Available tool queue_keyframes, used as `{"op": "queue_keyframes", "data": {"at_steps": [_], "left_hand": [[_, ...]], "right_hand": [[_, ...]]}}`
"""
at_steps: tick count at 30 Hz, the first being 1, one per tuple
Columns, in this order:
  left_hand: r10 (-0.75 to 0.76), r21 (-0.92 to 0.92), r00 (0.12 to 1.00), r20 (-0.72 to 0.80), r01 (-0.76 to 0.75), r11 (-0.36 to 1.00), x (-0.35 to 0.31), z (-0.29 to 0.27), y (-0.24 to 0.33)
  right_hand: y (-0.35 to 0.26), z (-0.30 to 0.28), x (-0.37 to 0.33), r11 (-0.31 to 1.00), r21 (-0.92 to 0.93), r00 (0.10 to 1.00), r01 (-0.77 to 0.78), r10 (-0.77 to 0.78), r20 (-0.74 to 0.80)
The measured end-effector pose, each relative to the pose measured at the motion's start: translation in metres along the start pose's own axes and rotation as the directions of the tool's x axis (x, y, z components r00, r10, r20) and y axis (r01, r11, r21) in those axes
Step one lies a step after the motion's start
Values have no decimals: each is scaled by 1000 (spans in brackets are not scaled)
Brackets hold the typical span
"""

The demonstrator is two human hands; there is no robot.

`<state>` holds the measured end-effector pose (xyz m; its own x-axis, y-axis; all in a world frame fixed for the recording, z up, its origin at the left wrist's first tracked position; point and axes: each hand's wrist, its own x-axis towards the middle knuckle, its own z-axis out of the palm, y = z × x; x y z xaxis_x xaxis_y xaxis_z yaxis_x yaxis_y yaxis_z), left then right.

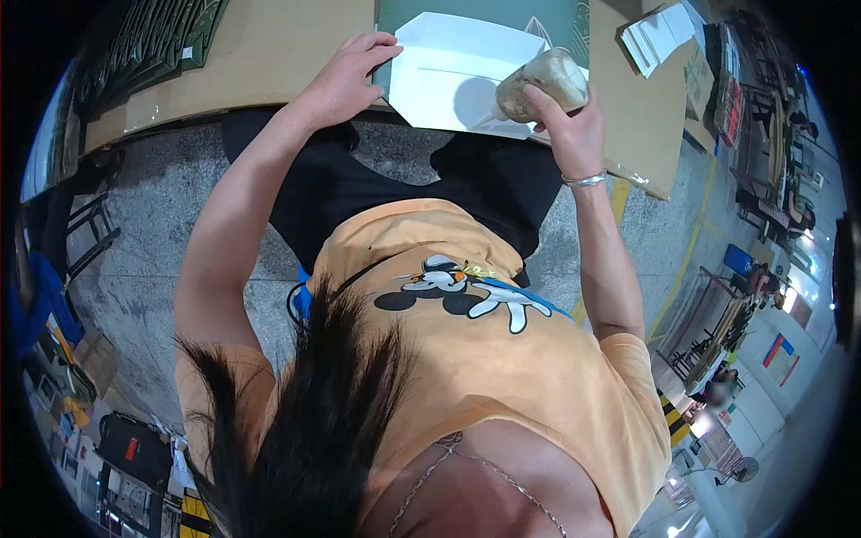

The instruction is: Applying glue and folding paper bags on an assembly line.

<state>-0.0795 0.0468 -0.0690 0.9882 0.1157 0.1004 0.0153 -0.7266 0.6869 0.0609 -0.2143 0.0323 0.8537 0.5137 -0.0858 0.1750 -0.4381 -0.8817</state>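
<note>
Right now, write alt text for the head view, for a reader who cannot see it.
The right hand holds a stained bottle tilted over a white sheet on a brown table, while the left hand is at the sheet's left edge. A green stack lies at upper left, white papers at upper right.

Shows a stained, off-white squeeze bottle (pixel 552 79), tilted nozzle down-left over a white paper panel (pixel 439 85), slant-cornered, creased and opened out at the tabletop's (pixel 637 134) near edge.

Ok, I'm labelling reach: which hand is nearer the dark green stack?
Left. The left hand is to the right of the green stack; the right hand, gripping a bottle, is farther over.
</note>
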Motion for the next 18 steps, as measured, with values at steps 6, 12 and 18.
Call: {"op": "queue_keyframes", "data": {"at_steps": [6, 12, 18], "left_hand": [[-21, -29, 999, 30, 22, 999, 0, -4, 3], [-6, -34, 999, 35, 7, 999, 1, -4, 4], [-55, -52, 997, 50, 58, 997, 0, -6, 6]], "right_hand": [[16, -18, -2, 1000, -25, 995, 14, -17, -97], [22, -37, -7, 998, 8, 991, -54, 55, -123], [31, -51, -10, 998, -32, 981, -63, 56, -186]]}}
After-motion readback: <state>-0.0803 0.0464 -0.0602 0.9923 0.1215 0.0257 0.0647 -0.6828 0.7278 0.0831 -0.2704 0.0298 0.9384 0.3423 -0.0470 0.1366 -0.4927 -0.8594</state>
